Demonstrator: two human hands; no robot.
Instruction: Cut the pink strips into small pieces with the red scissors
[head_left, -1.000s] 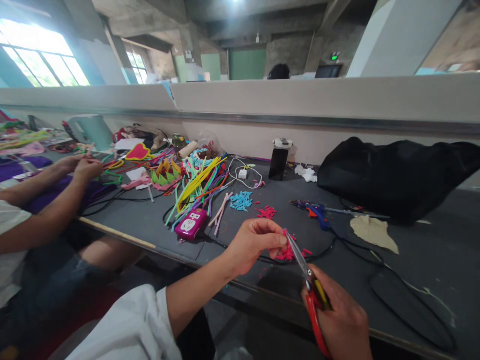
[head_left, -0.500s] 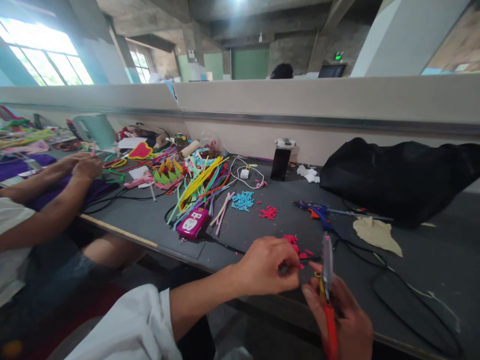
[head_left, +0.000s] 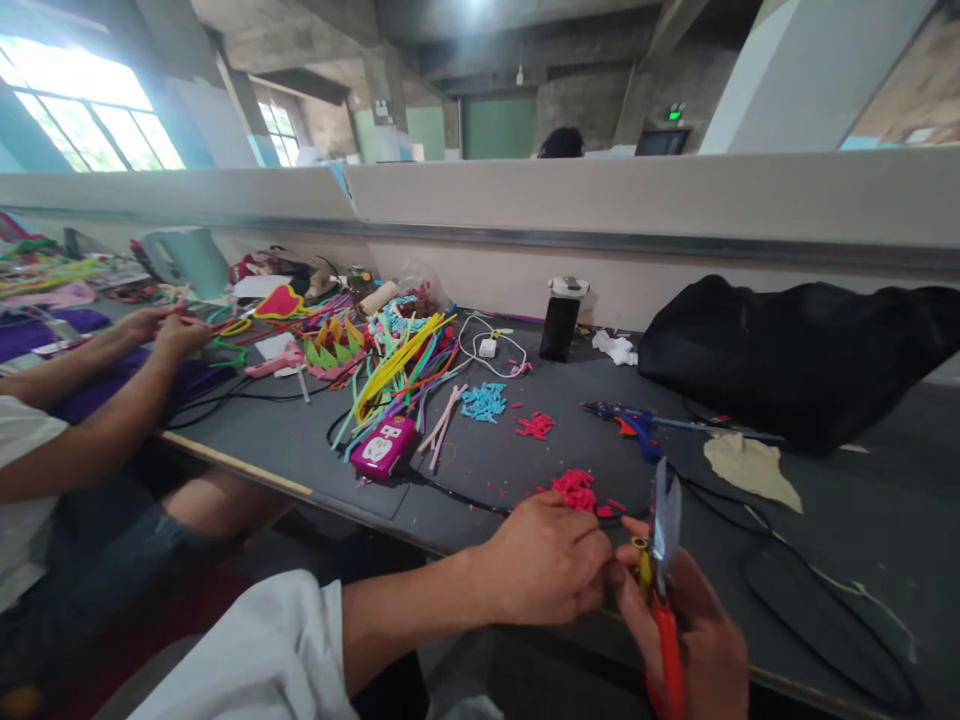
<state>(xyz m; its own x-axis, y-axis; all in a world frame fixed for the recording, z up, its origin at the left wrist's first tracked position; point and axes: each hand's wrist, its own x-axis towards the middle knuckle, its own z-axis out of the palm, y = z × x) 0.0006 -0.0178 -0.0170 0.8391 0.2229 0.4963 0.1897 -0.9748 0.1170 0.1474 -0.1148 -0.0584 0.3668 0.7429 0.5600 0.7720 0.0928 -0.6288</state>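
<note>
My right hand [head_left: 697, 635] is wrapped round a pair of scissors [head_left: 666, 640] with orange-red handles, the blades pointing up and slightly apart. A small yellow piece shows beside the blades, near my thumb. My left hand [head_left: 551, 560] has its fingers curled together against my right fingertips at the table's front edge. Whatever it pinches is hidden. Just beyond my left knuckles lies a heap of short red pieces [head_left: 576, 490]. Farther back are a smaller red pile [head_left: 535, 426] and a pile of short blue pieces [head_left: 484, 401].
A magenta power strip [head_left: 386, 447] and a bundle of colourful fuzzy stems [head_left: 401, 365] lie left. A blue glue gun [head_left: 637, 430], beige scrap [head_left: 752, 470] and black bag [head_left: 795, 360] are right. Behind stands a dark bottle [head_left: 561, 325]. Another person's hands [head_left: 176, 325] work far left.
My left hand has moved slightly down and right, its fingers closing against my right fingertips. More of the red heap shows. The scissor blades have spread slightly apart.
</note>
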